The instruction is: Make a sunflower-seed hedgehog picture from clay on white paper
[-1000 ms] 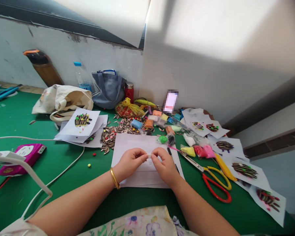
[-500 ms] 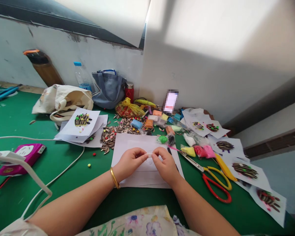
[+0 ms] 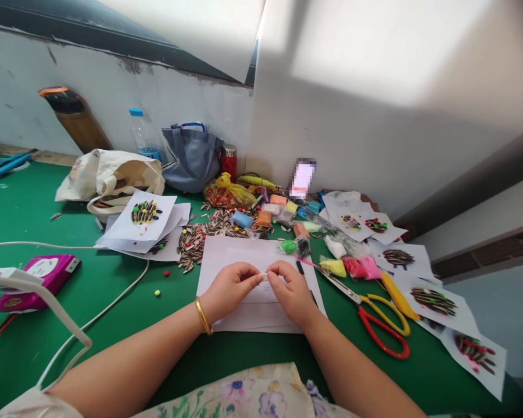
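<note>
My left hand (image 3: 234, 287) and my right hand (image 3: 293, 292) meet above a sheet of white paper (image 3: 220, 255), each closed in a pinch. Between the fingertips shows a small white piece of what looks like modelling clay (image 3: 264, 277), gripped from both sides and mostly covered. Faint pencil-like lines are on the sheet below it. A black pen (image 3: 300, 267) lies by my right hand, partly hidden. Beyond the hands rest a green lump of clay (image 3: 288, 247) in clear wrap and a dark wrapped lump (image 3: 304, 246).
Scissors (image 3: 362, 301) and a yellow cutter (image 3: 398, 296) lie to the right, near wrapped clay packs (image 3: 333, 267). Sunflower seeds (image 3: 194, 247) are heaped behind the paper. Seed pictures (image 3: 433, 302) line the right side. A white cable (image 3: 122, 303) crosses the left, beside a magenta box (image 3: 47, 284).
My fingertips have come slightly closer together, and less of the white clay shows between them. The rest of the table stays as it was.
</note>
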A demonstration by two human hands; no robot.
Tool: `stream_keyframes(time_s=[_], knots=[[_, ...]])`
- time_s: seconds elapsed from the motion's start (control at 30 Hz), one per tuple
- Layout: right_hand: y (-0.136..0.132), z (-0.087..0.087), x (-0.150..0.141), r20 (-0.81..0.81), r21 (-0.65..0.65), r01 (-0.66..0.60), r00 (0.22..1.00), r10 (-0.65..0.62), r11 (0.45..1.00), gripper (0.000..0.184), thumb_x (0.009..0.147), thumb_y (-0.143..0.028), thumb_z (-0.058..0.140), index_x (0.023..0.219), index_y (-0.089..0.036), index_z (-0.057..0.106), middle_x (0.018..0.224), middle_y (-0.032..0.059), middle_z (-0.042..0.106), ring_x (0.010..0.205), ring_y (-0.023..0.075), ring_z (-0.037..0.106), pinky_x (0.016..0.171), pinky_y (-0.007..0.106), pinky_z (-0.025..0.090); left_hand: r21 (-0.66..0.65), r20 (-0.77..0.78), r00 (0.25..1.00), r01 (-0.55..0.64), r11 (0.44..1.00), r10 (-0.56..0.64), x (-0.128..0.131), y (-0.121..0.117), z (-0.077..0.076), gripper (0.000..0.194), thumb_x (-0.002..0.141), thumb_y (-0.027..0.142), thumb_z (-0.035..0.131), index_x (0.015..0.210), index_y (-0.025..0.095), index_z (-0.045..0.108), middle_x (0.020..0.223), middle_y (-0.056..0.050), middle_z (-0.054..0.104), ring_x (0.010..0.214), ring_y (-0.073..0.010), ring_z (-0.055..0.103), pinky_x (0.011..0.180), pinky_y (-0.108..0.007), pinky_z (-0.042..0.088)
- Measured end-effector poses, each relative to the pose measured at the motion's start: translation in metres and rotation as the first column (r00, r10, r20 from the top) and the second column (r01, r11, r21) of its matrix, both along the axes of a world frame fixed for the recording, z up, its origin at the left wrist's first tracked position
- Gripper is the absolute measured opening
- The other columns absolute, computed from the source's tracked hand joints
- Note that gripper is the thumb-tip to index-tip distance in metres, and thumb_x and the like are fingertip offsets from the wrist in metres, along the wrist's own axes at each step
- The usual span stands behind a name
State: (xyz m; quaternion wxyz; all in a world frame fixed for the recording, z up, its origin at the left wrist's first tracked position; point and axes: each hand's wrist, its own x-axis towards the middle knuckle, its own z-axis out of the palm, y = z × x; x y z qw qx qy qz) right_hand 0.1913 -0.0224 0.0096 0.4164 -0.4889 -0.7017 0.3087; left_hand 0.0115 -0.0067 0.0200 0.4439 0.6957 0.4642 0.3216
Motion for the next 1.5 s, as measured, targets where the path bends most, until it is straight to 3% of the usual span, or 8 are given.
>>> stream_keyframes(time_s=[0.37, 0.57, 0.87, 1.23, 1.5], knots=[[-0.0007, -0.0004, 0.0003, -0.019, -0.074, -0.006, 1.0, 0.004, 0.997, 0.013, 0.089, -0.029, 0.051, 0.082, -0.021, 0.059, 0.083, 0.0011, 0.06, 0.081, 0.0174, 0.055, 0.073, 0.028, 0.042, 0.003, -0.001, 1.0, -0.018, 1.0, 0.018, -0.0013, 0.0008, -0.0008, 0.032, 0.084, 0.047, 0.058, 0.078, 0.017, 0.067, 0.075, -0.002, 0.068, 0.071, -0.0164, 0.059, 0.066, -0.026, 0.046], [-0.0006, 0.003, -0.0021, -0.021, -0.119, 0.002, 1.0, -0.005, 0.993, 0.016, 0.085, -0.031, 0.057, 0.073, -0.02, 0.056, 0.075, -0.0001, 0.058, 0.076, 0.0162, 0.054, 0.072, 0.028, 0.041, -0.013, 0.021, 1.0, -0.021, 1.0, 0.021, -0.0009, 0.001, -0.0015, 0.031, 0.084, 0.046, 0.059, 0.078, 0.017, 0.066, 0.075, -0.002, 0.066, 0.072, -0.0167, 0.058, 0.068, -0.027, 0.045], [0.004, -0.004, 0.0029, -0.088, -0.18, -0.025, 0.996, 0.009, 0.983, 0.018, 0.089, -0.032, 0.049, 0.085, -0.02, 0.062, 0.083, 0.0022, 0.062, 0.081, 0.0179, 0.056, 0.073, 0.029, 0.043, -0.048, 0.084, 0.994, -0.061, 0.997, 0.065, -0.0021, 0.0043, -0.0043, 0.033, 0.083, 0.049, 0.059, 0.078, 0.017, 0.065, 0.072, -0.001, 0.062, 0.069, -0.0158, 0.054, 0.065, -0.026, 0.043], [0.0018, -0.0022, -0.0015, -0.019, -0.089, -0.005, 1.0, 0.004, 0.996, 0.015, 0.087, -0.029, 0.055, 0.076, -0.02, 0.058, 0.077, 0.0001, 0.058, 0.077, 0.0164, 0.055, 0.073, 0.028, 0.042, -0.029, 0.068, 0.997, -0.023, 0.999, 0.025, -0.0003, 0.0008, -0.0019, 0.03, 0.084, 0.046, 0.06, 0.085, 0.016, 0.066, 0.081, -0.003, 0.065, 0.076, -0.017, 0.058, 0.069, -0.027, 0.046], [0.0002, -0.0004, -0.0003, -0.017, -0.055, -0.011, 1.0, 0.01, 0.998, 0.008, 0.086, -0.027, 0.057, 0.081, -0.021, 0.059, 0.082, 0.0006, 0.059, 0.082, 0.0171, 0.055, 0.076, 0.029, 0.043, 0.02, 0.057, 0.997, -0.048, 0.999, 0.047, -0.0006, 0.0009, -0.004, 0.026, 0.085, 0.041, 0.058, 0.079, 0.017, 0.063, 0.075, -0.001, 0.062, 0.071, -0.0152, 0.055, 0.067, -0.027, 0.045]])
